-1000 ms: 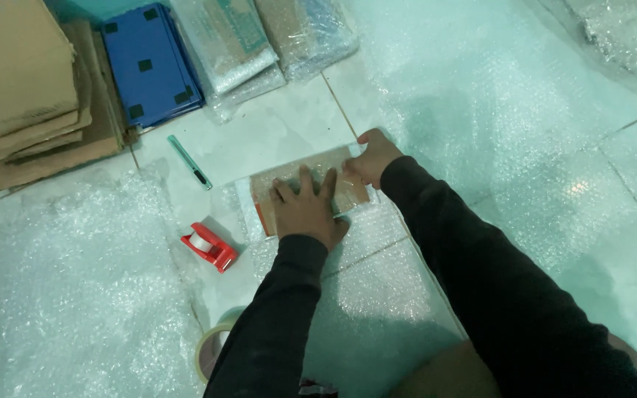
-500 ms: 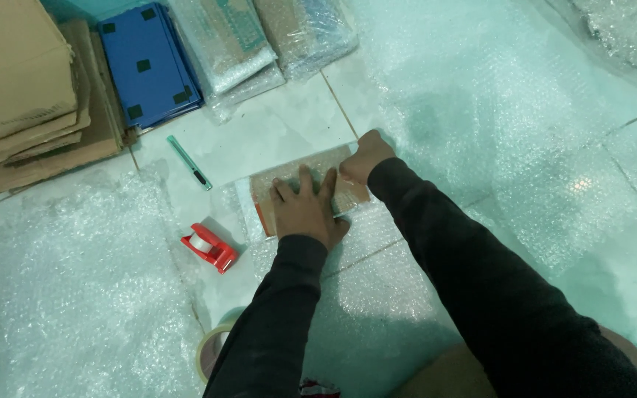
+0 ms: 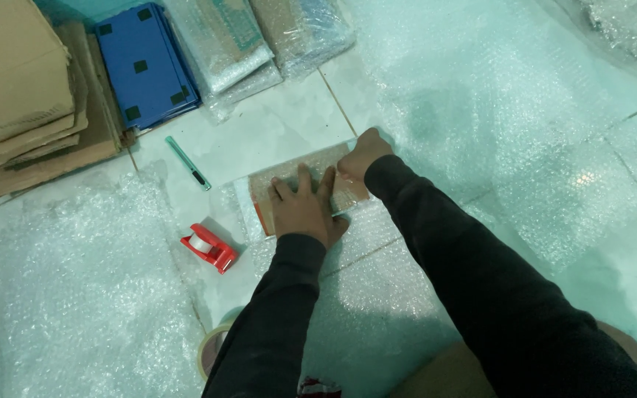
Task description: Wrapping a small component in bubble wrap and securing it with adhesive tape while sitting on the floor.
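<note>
Down on the tiled floor (image 3: 274, 133), a flat brown parcel (image 3: 300, 177) lay partly wrapped in bubble wrap, roughly in the middle of the view. The left hand (image 3: 305, 210) pressed flat on top of it, palm down, fingers (image 3: 304, 179) spread wide and closed around nothing. The right hand (image 3: 363, 155) sat at the parcel's right end with its fingers curled down against the wrap there; whether they pinched the edge or only pushed on it could not be told. Both arms wore dark long sleeves (image 3: 473, 273).

A sheet of bubble wrap (image 3: 377, 295) ran from under the parcel toward the person. Just left of the parcel lay a small red tape dispenser (image 3: 209, 247), and above that, apart from it, a slim green utility knife (image 3: 188, 163) rested at a slant on the bare tile. A roll of brown packing tape (image 3: 210, 348) showed near the bottom edge, partly hidden by the left sleeve.

At the upper left stood a stack of flattened cardboard (image 3: 23, 96), with a blue flat box (image 3: 145, 66) beside it and two bubble-wrapped packages (image 3: 259, 37) next to that. More loose bubble wrap (image 3: 82, 295) covered the floor at lower left and across the right side.
</note>
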